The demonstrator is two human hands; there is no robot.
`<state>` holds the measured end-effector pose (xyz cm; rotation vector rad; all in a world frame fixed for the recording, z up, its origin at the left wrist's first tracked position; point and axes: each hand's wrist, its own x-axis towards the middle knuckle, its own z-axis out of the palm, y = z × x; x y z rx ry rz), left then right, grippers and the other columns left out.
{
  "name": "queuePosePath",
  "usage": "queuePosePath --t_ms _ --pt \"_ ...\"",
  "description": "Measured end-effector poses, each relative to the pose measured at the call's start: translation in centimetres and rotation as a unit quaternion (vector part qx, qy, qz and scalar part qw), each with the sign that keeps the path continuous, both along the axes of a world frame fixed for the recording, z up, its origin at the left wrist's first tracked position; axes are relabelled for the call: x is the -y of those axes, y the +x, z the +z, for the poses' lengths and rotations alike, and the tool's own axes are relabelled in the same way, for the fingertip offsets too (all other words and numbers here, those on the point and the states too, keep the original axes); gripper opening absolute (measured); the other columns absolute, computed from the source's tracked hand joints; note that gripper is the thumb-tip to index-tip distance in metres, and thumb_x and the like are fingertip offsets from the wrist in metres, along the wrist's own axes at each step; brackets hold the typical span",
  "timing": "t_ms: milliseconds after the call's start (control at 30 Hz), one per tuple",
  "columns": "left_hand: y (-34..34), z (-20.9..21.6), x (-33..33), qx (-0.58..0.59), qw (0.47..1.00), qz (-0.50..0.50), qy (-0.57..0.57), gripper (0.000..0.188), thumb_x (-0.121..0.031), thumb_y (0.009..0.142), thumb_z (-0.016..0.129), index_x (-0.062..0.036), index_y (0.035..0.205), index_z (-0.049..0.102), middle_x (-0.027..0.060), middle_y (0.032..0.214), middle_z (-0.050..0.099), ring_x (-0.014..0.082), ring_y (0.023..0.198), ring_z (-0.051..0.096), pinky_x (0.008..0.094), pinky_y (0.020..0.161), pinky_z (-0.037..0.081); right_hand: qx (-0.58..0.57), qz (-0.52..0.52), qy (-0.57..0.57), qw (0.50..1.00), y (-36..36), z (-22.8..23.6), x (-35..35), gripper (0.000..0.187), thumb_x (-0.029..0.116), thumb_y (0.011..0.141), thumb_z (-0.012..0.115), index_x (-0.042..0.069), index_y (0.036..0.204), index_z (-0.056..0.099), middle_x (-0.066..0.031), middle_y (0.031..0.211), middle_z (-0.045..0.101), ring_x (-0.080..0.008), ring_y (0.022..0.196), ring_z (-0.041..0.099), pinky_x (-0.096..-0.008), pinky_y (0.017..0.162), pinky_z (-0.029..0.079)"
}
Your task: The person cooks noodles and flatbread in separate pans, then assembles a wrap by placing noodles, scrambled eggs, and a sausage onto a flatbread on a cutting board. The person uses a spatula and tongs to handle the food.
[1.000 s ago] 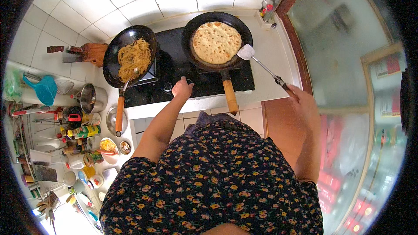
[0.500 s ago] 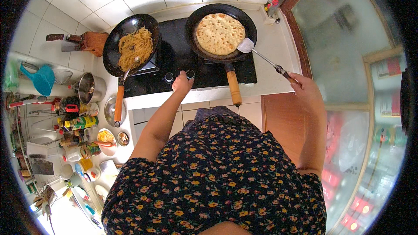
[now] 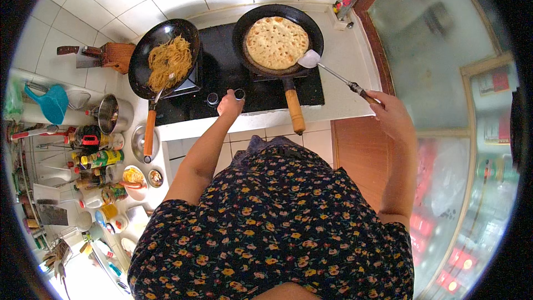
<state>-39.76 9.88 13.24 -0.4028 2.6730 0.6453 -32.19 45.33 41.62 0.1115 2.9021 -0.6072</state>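
Note:
My left hand [image 3: 229, 104] is closed on the right-hand control knob [image 3: 239, 94] at the stove's front edge. In my right hand [image 3: 392, 116] is the dark handle of a long metal spatula [image 3: 333, 72]. Its pale blade lies at the right edge of a round, browned flatbread [image 3: 277, 43]. The flatbread sits in a black frying pan [image 3: 300, 15] on the right burner, with the wooden handle pointing toward me. A second knob [image 3: 212, 99] is just left of my left hand.
A black wok [image 3: 139, 72] of brown noodles [image 3: 170, 62] stands on the left of the stove [image 3: 217, 50], a utensil resting in it. Left of it are a knife block [image 3: 117, 57], a steel pot [image 3: 115, 114] and several bottles. A frosted-glass door [image 3: 433, 61] stands at right.
The whole scene has shifted slightly left in the picture. My hands, the spatula and the flatbread keep their places relative to the stove.

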Motion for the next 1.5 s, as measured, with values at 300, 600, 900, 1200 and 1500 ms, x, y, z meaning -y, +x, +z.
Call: queuePosePath --t_ms 300,600,900,1200,1500 --pt "-0.5 0.0 -0.9 0.003 1.0 0.011 -0.018 0.052 -0.04 0.074 0.064 -0.0049 0.107 0.044 0.0194 0.096 0.061 0.0347 0.09 0.059 0.0427 0.074 0.047 -0.031 0.069 0.138 0.987 -1.8 2.6 1.7 0.023 0.02 0.084 0.05 0.005 0.097 0.061 -0.0186 0.085 0.06 -0.0368 0.079 0.057 -0.0415 0.067 0.045" --pt "-0.8 0.4 -1.1 0.016 0.999 0.016 -0.036 0.055 -0.042 0.073 0.065 -0.0029 0.106 0.043 0.0197 0.097 0.061 0.0342 0.09 0.06 0.0428 0.074 0.047 0.01 0.112 0.192 0.975 -5.3 3.4 2.0 0.022 0.021 0.082 0.052 0.005 0.092 0.063 -0.0184 0.082 0.06 -0.035 0.076 0.057 -0.0404 0.066 0.045" --pt "-0.9 0.6 -1.3 0.024 0.999 0.023 -0.035 0.061 -0.048 0.072 0.064 -0.0022 0.107 0.042 0.0192 0.095 0.061 0.0338 0.089 0.06 0.0415 0.075 0.047 0.061 0.117 0.116 0.984 -5.7 3.6 1.0 0.024 0.02 0.083 0.053 0.003 0.096 0.063 -0.0124 0.063 0.058 -0.0198 0.048 0.054 -0.034 0.049 0.043" --pt "-1.2 1.4 -2.2 0.02 0.997 0.054 -0.046 0.056 -0.045 0.076 0.061 -0.0018 0.105 0.042 0.0182 0.091 0.062 0.0328 0.087 0.061 0.041 0.073 0.048 0.067 0.024 -0.088 0.994 -1.9 -4.9 -1.7 0.028 0.02 0.086 0.053 0.006 0.11 0.057 -0.0074 0.072 0.055 -0.0168 0.06 0.053 -0.0283 0.055 0.043" --pt "-1.6 -0.1 -2.9 -0.01 0.995 -0.037 -0.087 0.042 -0.022 0.076 0.06 -0.0156 0.115 0.044 0.0174 0.098 0.058 0.0344 0.087 0.06 0.0419 0.07 0.049 0.026 -0.07 -0.264 0.962 -1.1 -16.9 1.4 0.035 0.019 0.085 0.054 0.005 0.116 0.052 -0.01 0.071 0.059 -0.0154 0.06 0.054 -0.0283 0.055 0.044"
